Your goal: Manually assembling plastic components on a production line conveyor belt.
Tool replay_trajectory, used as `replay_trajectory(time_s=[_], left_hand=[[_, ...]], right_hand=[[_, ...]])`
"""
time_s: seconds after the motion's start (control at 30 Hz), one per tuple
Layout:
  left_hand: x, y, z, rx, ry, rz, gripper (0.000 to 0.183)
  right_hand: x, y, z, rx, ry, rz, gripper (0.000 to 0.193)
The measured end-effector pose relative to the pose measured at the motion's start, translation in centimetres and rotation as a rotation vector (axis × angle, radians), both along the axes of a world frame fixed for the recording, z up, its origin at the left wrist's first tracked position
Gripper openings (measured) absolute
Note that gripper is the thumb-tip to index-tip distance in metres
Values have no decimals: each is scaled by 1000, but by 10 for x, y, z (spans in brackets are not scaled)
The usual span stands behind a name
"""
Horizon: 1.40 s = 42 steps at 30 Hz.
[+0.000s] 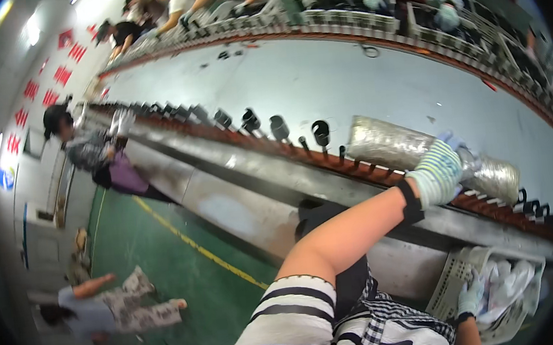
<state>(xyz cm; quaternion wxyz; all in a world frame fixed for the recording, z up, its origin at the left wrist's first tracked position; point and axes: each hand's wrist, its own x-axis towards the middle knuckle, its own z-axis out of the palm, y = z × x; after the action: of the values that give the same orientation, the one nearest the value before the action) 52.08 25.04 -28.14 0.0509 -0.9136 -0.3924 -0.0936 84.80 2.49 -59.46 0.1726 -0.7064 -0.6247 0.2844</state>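
Note:
My left hand [439,167], in a striped knit glove, reaches across the front rail of the conveyor. Its fingers close round the middle of a long bundle in clear, shiny wrap [390,141]. The wrap shows on both sides of the glove; whether it is one piece or two is hidden by the hand. Low on the right, my right hand [471,297], also gloved, is at a white plastic basket [442,286]. Its fingers stretch out beside clear plastic bags [508,283] inside, and I cannot tell whether they touch them.
A row of upright black cylindrical parts [279,129] lines the conveyor's near rail. The pale belt [347,76] carries a few small dark pieces. Across it, people work at white crates [348,16] of black parts. A person in purple [126,170] stands left, another person [116,304] on the green floor.

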Motion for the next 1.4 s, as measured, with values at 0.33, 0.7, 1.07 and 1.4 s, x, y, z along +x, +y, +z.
replay_trajectory(time_s=[0.33,0.7,1.07,1.4], left_hand=[[-115,8,16,-184,45,141,49],[-78,39,-17,-89,200,386,39],[-38,23,-22,-77,73,554,36],[54,55,-67,25,99,430,44]], right_hand=[[-9,16,40,38,-296,108,63],[19,106,49,187,-502,334,83],[67,148,39,182,-468,462,76],[141,166,29,144,-440,449,71]])
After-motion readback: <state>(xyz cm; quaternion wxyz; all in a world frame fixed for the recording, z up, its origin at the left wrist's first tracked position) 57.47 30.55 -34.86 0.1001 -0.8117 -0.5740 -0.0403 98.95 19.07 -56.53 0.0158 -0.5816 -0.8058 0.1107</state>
